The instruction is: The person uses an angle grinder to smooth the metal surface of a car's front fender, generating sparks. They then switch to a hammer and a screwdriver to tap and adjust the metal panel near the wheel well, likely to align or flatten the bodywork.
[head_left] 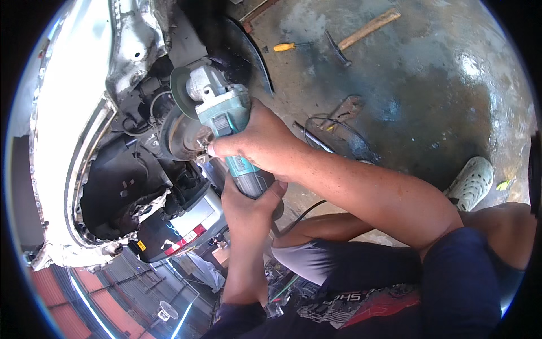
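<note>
A teal and grey angle grinder (223, 116) is held in both my hands, its head toward the car and its body slanting back toward me. My right hand (262, 135) wraps round the middle of the grinder's body, thumb lying across it. Lower down, my left hand (248, 206) grips the dark rear end. The grinder's greenish disc (182, 95) is beside the open wheel well of a white car body (68, 101). Whether the disc touches anything I cannot tell. Just below it sits a round brake disc (183, 138), partly hidden by the grinder and my hand.
Ragged cut metal (152, 206) edges the wheel well. On the wet concrete floor lie a hammer (367, 31), a yellow-handled screwdriver (285, 47) and a black cable (339, 121). My foot wears a pale clog (473, 181) at right. Another vehicle (189, 226) stands behind.
</note>
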### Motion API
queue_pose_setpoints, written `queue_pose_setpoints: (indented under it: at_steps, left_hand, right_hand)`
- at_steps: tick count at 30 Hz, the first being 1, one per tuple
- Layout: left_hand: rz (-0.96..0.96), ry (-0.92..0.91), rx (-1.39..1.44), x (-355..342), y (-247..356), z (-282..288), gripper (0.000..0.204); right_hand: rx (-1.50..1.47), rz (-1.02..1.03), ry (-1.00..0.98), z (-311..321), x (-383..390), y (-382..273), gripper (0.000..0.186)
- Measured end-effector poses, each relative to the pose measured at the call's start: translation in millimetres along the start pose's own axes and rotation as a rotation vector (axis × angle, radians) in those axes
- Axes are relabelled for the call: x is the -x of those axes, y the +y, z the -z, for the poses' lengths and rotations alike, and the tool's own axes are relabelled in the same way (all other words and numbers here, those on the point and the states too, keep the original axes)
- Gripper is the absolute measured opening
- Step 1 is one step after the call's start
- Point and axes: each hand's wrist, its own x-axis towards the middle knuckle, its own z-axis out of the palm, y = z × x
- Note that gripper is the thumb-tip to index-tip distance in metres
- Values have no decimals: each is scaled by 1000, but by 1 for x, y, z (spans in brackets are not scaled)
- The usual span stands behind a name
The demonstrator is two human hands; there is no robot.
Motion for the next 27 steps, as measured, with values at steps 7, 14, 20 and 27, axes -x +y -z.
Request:
queue_pose_setpoints:
  at_steps: [7,14,20,27]
  left_hand:
    - [100,26,-17,-7,20,38,67]
    - [14,86,-18,-21,15,13,48]
    - [-26,126,-110,-20,22,-1,49]
    - [-29,193,-36,-19,17,-17,52]
  right_hand:
    - [-166,-81,81,-36,-17,9,52]
    - [-205,-96,-55,-14,-29,-10,49]
    - [-294,-117,-126,0,-34,-8,40]
    - [-352,-197,-305,11,-43,-9,32]
